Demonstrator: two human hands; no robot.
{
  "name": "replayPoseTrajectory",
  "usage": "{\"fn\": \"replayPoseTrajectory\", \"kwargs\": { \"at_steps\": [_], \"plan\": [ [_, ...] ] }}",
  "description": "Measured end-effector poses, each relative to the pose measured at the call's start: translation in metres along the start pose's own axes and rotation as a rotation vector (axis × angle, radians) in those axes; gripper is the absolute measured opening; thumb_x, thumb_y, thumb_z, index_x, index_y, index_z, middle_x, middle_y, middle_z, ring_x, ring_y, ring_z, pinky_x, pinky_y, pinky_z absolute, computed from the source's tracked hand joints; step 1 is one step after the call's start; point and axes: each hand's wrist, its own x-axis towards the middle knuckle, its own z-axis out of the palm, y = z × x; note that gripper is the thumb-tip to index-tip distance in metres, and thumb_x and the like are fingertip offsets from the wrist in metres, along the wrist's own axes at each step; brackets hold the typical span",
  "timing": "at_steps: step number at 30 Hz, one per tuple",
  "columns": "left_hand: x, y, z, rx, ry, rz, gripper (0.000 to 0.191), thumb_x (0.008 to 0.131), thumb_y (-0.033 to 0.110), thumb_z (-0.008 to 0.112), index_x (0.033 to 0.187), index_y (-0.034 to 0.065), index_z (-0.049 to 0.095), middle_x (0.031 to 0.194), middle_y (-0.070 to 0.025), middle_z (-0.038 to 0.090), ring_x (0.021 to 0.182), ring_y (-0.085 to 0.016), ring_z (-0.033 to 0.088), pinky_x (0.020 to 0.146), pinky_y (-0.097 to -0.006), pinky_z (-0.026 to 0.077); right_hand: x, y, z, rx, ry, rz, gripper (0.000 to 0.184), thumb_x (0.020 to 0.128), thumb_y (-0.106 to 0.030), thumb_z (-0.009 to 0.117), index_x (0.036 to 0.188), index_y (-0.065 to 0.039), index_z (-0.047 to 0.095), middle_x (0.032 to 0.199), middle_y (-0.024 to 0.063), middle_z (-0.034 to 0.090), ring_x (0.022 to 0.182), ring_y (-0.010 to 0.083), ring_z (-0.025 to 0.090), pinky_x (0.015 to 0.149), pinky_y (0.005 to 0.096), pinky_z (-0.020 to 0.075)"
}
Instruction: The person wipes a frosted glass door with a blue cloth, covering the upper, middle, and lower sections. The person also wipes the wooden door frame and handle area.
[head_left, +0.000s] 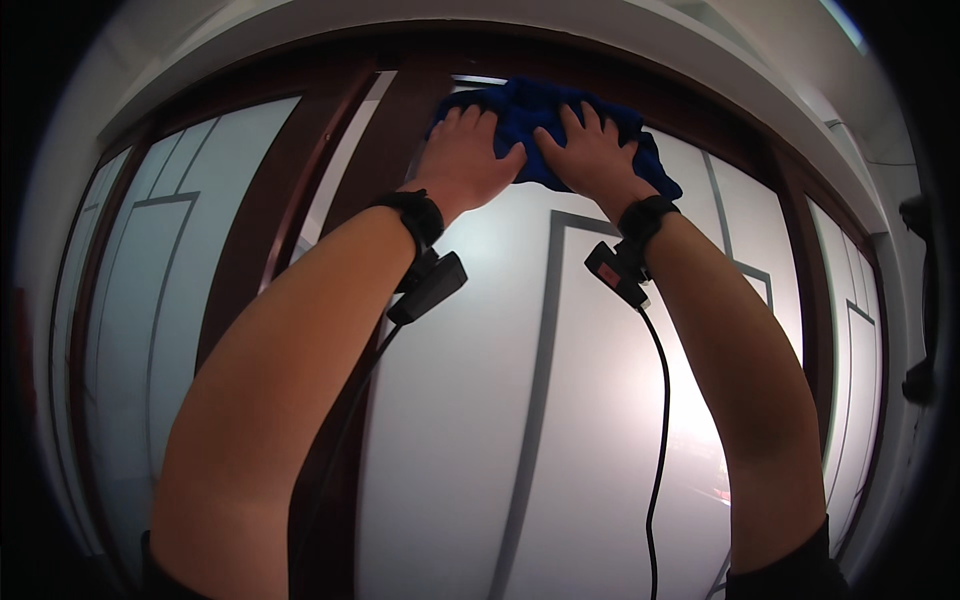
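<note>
Both arms reach up to the top of a sliding door's frosted glass panel (450, 390). There a crumpled dark blue cloth (517, 127) is held against the glass and the wooden frame. My left hand (469, 157) presses on the cloth's left part, palm down and thumb pointing right. On its right part lies my right hand (592, 150), with spread fingers. The cloth's right corner hangs past the right wrist. Each wrist wears a black strap with a small device, the left device (429, 289) and the right device (616, 274).
A black cable (664, 405) hangs from the right device, and another cable (352, 405) from the left. Dark reddish-brown frame posts (262, 217) divide the panels. More frosted panels with grey line patterns stand at left (172, 225) and right (844, 322). A white ledge (480, 16) runs above.
</note>
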Motion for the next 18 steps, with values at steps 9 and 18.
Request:
{"fn": "replayPoseTrajectory", "kwargs": {
  "at_steps": [9,18],
  "plan": [
    [-0.007,0.017,0.002,-0.003,0.09,0.066,0.057,0.103,0.035,0.04,0.144,-0.004,0.049,0.153,-0.0197,0.048,0.149,-0.034,0.036,0.125,-0.0471,0.026,0.0,-0.005,-0.002,0.048,0.017,-0.036,0.072,0.099,-0.059,0.037,0.161,-0.022,0.038,0.169,0.0139,0.028,0.155,0.0433,0.023,0.118,0.0752,0.0096],
    [-0.01,0.021,0.004,0.087,0.163,0.095,0.049,0.103,0.031,0.038,0.135,-0.0019,0.055,0.145,-0.0179,0.054,0.144,-0.032,0.042,0.123,-0.0476,0.028,0.001,-0.007,0.002,0.029,0.026,-0.019,0.071,0.099,-0.058,0.036,0.16,-0.023,0.039,0.169,0.0132,0.028,0.155,0.0419,0.024,0.118,0.0749,0.0091]
  ]
}}
